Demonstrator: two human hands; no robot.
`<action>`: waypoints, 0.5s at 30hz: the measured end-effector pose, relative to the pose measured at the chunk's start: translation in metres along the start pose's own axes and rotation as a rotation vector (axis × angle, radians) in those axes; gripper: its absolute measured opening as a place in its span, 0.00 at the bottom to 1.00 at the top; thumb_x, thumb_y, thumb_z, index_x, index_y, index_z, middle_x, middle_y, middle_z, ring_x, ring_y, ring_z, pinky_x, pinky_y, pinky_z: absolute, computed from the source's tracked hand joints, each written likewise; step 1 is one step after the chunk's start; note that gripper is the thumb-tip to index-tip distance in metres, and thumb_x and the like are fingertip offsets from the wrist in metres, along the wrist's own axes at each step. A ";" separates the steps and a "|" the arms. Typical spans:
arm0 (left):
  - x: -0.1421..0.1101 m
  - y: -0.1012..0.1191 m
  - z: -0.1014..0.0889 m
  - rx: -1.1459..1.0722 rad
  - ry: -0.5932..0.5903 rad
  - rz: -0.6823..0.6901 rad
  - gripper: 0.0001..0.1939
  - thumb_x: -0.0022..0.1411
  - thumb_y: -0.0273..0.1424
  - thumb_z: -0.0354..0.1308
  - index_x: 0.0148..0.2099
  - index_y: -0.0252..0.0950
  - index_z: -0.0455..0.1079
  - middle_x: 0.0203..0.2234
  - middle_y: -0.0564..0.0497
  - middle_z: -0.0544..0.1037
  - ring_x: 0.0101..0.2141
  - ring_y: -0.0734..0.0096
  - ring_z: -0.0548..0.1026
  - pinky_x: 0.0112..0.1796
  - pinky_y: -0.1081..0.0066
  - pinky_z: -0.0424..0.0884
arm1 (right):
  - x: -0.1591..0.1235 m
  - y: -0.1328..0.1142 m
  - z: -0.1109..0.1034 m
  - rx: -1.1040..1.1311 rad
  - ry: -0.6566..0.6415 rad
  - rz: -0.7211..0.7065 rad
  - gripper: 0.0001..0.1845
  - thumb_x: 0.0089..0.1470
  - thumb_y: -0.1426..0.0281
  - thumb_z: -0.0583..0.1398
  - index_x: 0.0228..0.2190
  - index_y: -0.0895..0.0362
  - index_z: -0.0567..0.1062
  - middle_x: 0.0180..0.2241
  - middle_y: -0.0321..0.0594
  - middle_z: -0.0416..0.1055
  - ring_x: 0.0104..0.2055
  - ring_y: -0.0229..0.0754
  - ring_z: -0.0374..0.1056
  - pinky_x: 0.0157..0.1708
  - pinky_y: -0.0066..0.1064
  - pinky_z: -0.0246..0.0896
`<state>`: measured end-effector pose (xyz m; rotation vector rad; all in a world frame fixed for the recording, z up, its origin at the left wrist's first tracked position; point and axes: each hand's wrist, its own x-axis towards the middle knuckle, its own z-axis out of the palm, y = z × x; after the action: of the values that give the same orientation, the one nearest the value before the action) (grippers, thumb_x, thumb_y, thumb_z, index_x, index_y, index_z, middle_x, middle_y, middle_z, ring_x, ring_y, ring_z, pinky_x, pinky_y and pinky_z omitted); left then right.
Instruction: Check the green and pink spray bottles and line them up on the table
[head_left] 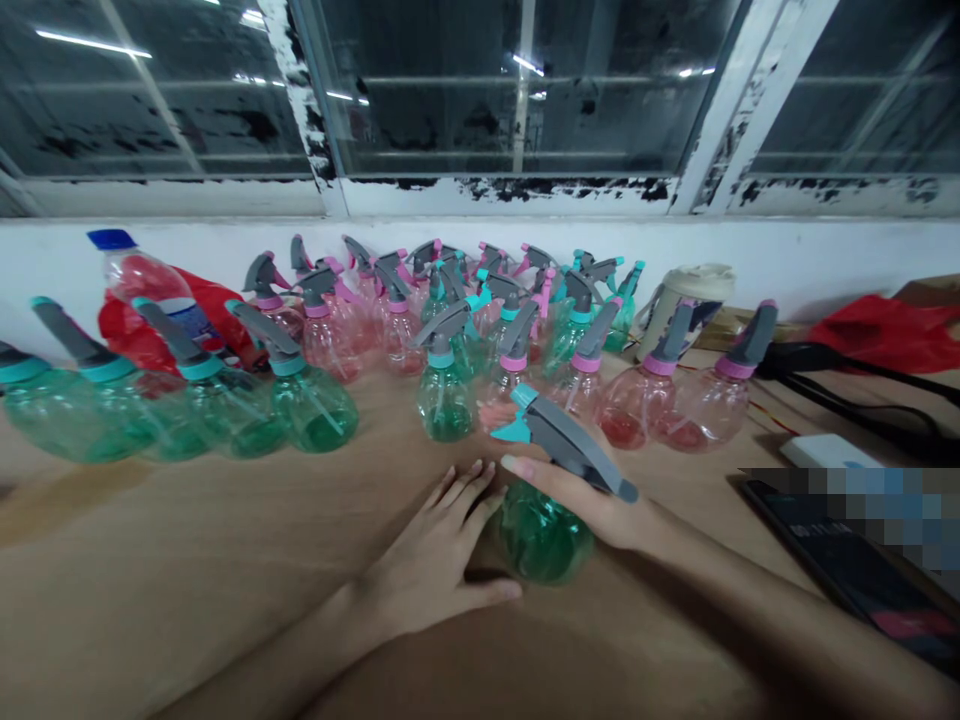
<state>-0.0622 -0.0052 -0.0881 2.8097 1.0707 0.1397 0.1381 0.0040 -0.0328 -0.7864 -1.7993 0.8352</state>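
A green spray bottle [547,535] with a grey and teal trigger head tilts slightly in front of me. My right hand [577,500] is wrapped round its neck, just under the trigger head; some of the fingers are behind the bottle. My left hand [442,555] lies flat on the table [300,590], its fingers stretched forward and the thumb pointing right, close to the bottle's left side. Just beyond stands another green spray bottle [445,400], and to its right is a pink spray bottle [514,375].
A row of green spray bottles [315,410] stands left; several pink ones [626,410] stand right. More bottles crowd the back by the wall. A blue-capped plastic bottle [142,280], a pale cup [686,300], black straps [847,380], a white box [829,452] and a phone [840,560] flank them.
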 end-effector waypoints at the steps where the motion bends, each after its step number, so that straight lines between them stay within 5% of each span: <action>1: 0.000 0.000 0.000 -0.003 0.005 0.000 0.45 0.58 0.57 0.47 0.66 0.31 0.47 0.64 0.36 0.53 0.64 0.48 0.46 0.59 0.48 0.50 | 0.000 0.000 -0.001 -0.006 -0.013 0.004 0.19 0.54 0.63 0.61 0.49 0.47 0.72 0.49 0.37 0.73 0.50 0.47 0.68 0.52 0.44 0.63; 12: -0.006 -0.001 0.009 -0.051 0.042 0.014 0.43 0.59 0.55 0.49 0.66 0.31 0.46 0.63 0.37 0.55 0.63 0.47 0.50 0.59 0.47 0.51 | 0.002 0.001 -0.003 0.057 -0.096 0.058 0.17 0.54 0.64 0.60 0.46 0.49 0.72 0.45 0.37 0.74 0.38 0.44 0.72 0.39 0.39 0.70; 15: 0.008 -0.001 -0.004 -0.061 0.076 -0.022 0.42 0.59 0.53 0.52 0.65 0.33 0.47 0.62 0.37 0.58 0.61 0.49 0.56 0.58 0.49 0.55 | 0.003 0.000 -0.003 0.077 -0.085 0.060 0.17 0.53 0.64 0.60 0.45 0.50 0.72 0.44 0.38 0.73 0.40 0.44 0.72 0.40 0.38 0.70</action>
<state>-0.0573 0.0012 -0.0845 2.7573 1.0937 0.2750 0.1399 0.0069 -0.0311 -0.7682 -1.8142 0.9844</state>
